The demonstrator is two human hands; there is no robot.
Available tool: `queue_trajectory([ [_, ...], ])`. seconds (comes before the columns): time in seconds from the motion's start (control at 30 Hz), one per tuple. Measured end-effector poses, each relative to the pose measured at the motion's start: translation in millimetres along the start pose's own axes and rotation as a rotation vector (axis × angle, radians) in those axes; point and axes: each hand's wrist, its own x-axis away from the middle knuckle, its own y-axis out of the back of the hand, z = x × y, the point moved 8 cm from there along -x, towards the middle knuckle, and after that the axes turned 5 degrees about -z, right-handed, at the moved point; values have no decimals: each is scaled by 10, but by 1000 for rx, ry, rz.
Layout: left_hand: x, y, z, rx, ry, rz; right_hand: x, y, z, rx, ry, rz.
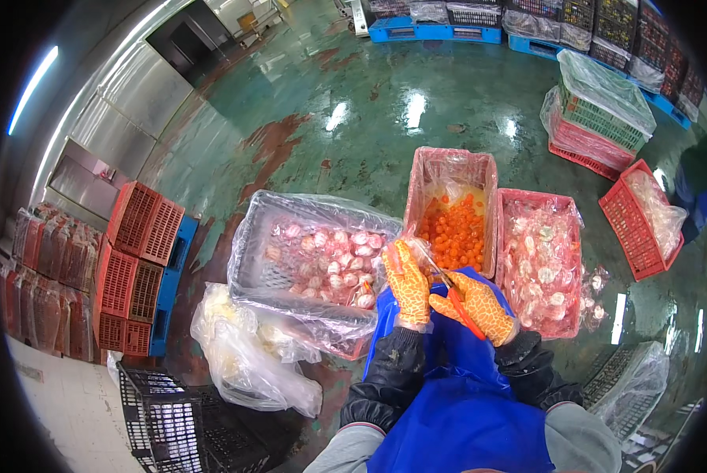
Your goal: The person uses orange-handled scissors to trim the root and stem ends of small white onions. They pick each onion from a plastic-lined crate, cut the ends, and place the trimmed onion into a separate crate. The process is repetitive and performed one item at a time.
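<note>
My left hand [406, 285], in an orange patterned glove, holds a small clear plastic wrapper [415, 243] beside the middle crate. My gloved right hand [477, 307] grips scissors [460, 308] with orange handles, their blades pointing up-left to the wrapper. What is inside the wrapper is too small to tell. Beyond my hands, a pink crate [420, 177] holds orange balls [455, 230], which look like egg yolks, in yellowish liquid. To the left, a plastic-lined grey crate [250, 242] contains round plastic-wrapped pieces [344, 266]. The right pink crate [573, 254] holds crumpled clear wrappers with whitish bits [537, 266].
Clear plastic bags [253, 355] lie on the wet green floor [353, 154] at left, near black crates [164, 420]. Red crates [132, 260] are stacked farther left. Loose wrapped bits [594, 295] lie right of the crates. A tilted red crate [640, 219] stands farther right.
</note>
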Motion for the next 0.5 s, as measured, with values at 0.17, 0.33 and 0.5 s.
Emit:
queue_trajectory([
  [0.17, 67, -78, 233, 100, 141, 129, -127, -126, -285, 176, 29, 164],
  [0.33, -95, -119, 379, 181, 167, 147, -262, -99, -316, -274, 126, 84],
  [0.5, -52, -193, 233, 221, 474, 300, -84, -235, -637, -635, -582, 366],
])
